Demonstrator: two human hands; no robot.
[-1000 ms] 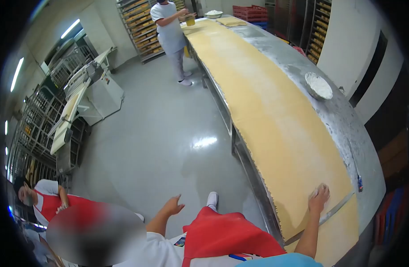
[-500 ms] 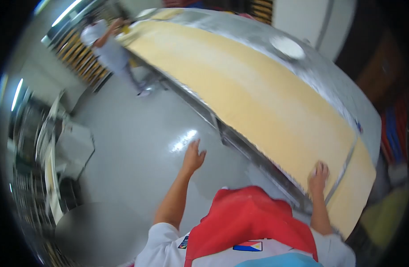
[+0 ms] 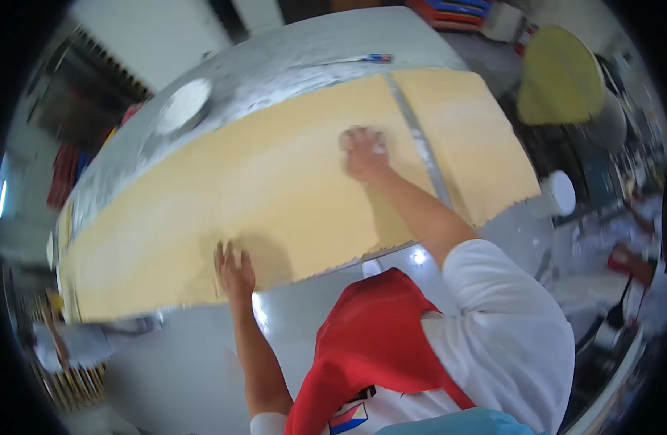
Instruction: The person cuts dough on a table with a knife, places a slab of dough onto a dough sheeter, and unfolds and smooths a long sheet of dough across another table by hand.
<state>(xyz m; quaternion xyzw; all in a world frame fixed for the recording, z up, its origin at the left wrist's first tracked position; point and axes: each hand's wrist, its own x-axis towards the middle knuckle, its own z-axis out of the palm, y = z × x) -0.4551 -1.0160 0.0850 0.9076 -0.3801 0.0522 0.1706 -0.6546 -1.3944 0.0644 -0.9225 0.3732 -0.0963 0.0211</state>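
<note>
A long yellow dough sheet (image 3: pixel 275 181) lies on the metal table, crossed near its right end by a narrow grey gap (image 3: pixel 420 145). On the dough, left of this gap, my right hand (image 3: pixel 364 152) rests with its fingers curled in; something pale shows at the fingers, too small to name. My left hand (image 3: pixel 235 270) is over the front edge of the sheet, fingers spread and holding nothing. Its shadow falls on the dough, and whether it touches is unclear. A bowl of white powder (image 3: pixel 185 105) stands behind the dough.
A thin tool with a blue end (image 3: pixel 378 58) lies at the table's back. Right of the table are a yellow-covered round container (image 3: pixel 562 76) and a white one (image 3: pixel 562 193). A co-worker (image 3: pixel 72 344) is at the far left, other people at the right edge.
The view has swung right, bringing the table across in front. My left hand has moved from above the floor to over the dough. My right hand is still at the dough near the gap.
</note>
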